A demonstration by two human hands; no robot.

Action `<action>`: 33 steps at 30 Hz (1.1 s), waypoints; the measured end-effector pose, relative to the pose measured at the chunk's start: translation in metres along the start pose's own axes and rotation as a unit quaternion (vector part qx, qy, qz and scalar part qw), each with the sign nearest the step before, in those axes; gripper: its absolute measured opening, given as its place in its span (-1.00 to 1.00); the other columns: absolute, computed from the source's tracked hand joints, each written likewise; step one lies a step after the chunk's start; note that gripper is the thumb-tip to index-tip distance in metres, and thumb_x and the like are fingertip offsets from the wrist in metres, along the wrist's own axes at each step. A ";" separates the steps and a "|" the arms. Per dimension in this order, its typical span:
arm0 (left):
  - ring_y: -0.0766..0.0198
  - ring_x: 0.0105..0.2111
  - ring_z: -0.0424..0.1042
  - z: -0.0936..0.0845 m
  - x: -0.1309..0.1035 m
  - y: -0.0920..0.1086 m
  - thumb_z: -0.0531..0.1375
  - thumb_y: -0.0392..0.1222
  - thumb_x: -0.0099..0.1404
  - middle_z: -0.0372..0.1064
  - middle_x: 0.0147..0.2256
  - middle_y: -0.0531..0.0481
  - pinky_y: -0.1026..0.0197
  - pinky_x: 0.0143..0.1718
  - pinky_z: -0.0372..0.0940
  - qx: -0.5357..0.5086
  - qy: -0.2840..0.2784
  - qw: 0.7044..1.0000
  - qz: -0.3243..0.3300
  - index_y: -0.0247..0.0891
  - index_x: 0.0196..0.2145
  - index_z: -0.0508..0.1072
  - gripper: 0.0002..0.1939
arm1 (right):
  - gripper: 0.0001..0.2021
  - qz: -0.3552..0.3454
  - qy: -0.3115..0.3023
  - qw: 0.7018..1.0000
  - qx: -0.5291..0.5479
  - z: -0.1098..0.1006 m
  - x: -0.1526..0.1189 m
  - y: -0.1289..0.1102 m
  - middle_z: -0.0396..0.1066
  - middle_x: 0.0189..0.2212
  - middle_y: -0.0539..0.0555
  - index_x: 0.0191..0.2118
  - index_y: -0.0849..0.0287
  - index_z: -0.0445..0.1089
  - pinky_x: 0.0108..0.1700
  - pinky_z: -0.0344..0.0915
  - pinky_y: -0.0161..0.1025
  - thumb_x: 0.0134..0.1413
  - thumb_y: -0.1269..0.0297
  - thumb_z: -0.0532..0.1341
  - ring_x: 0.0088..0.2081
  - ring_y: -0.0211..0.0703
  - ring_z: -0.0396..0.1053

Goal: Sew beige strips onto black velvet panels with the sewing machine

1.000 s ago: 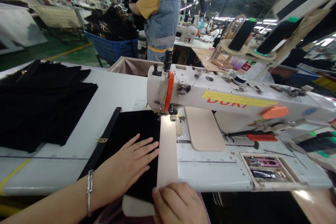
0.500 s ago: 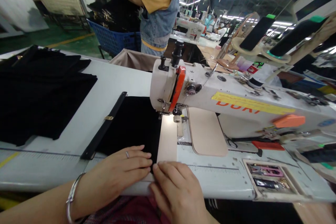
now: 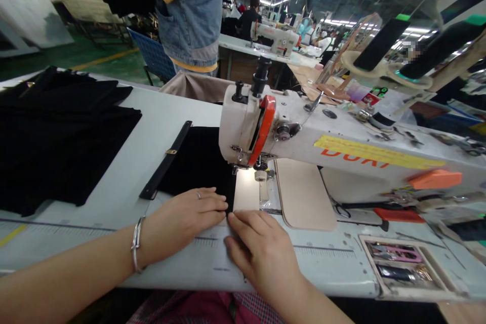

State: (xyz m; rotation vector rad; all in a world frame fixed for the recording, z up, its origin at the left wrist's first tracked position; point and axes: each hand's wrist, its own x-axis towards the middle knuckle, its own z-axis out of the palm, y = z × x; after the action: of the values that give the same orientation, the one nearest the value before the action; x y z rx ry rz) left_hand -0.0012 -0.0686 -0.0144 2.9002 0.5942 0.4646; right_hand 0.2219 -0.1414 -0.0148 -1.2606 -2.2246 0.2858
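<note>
A black fabric panel (image 3: 197,162) lies flat on the sewing table, its far right part running under the head of the sewing machine (image 3: 246,129). Along its left side is a narrow black strip (image 3: 161,169) with a small gold metal piece (image 3: 171,152). My left hand (image 3: 190,217) rests flat, fingers stretched, on the panel's near edge. Beside it, my right hand (image 3: 261,243) touches the panel's near right corner with its fingertips, thumb apart. The presser foot and needle are hard to make out behind the machine head.
A stack of black fabric pieces (image 3: 64,136) lies at the left. Right of the needle area is a beige plate (image 3: 304,192); a tool tray (image 3: 410,268) is set into the table's right front. A co-worker (image 3: 190,15) stands behind by a blue basket (image 3: 152,55).
The black panel and strip have slid away from me, along the machine's feed, with both hands following. The co-worker has shifted left and nearer.
</note>
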 end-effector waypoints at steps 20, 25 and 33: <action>0.20 -0.06 0.45 -0.003 0.047 -0.053 0.06 -0.51 0.34 0.48 -0.09 -0.09 0.08 0.10 0.31 0.042 0.024 0.998 -0.036 -0.32 -0.20 0.51 -0.74 | -0.62 0.018 -0.034 0.996 -0.086 0.003 0.049 0.034 0.42 0.00 0.14 0.12 0.19 0.39 0.05 0.34 -0.03 0.21 0.24 0.23 -0.02 0.03 0.34; 0.17 -0.07 0.45 0.000 0.055 -0.059 0.07 -0.53 0.31 0.50 -0.14 -0.09 0.11 0.06 0.33 0.050 0.060 0.995 -0.059 -0.32 -0.19 0.51 -0.73 | -0.61 0.039 -0.039 0.993 -0.108 0.006 0.055 0.037 0.42 -0.02 0.16 0.15 0.18 0.35 0.04 0.31 -0.02 0.24 0.23 0.19 -0.03 0.05 0.35; 0.16 -0.06 0.45 0.005 0.055 -0.064 0.05 -0.47 0.36 0.51 -0.12 -0.08 0.10 0.06 0.34 0.061 0.075 0.991 -0.096 -0.29 -0.19 0.54 -0.71 | -0.59 0.044 -0.020 0.994 -0.099 0.008 0.056 0.036 0.40 0.01 0.18 0.17 0.20 0.33 0.09 0.25 -0.04 0.23 0.25 0.19 0.04 0.05 0.31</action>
State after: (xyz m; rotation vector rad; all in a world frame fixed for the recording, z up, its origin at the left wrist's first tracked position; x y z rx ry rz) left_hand 0.0256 0.0113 -0.0170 2.8986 0.9441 0.6446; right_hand 0.2211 -0.0742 -0.0168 -1.4720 -2.2800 0.1264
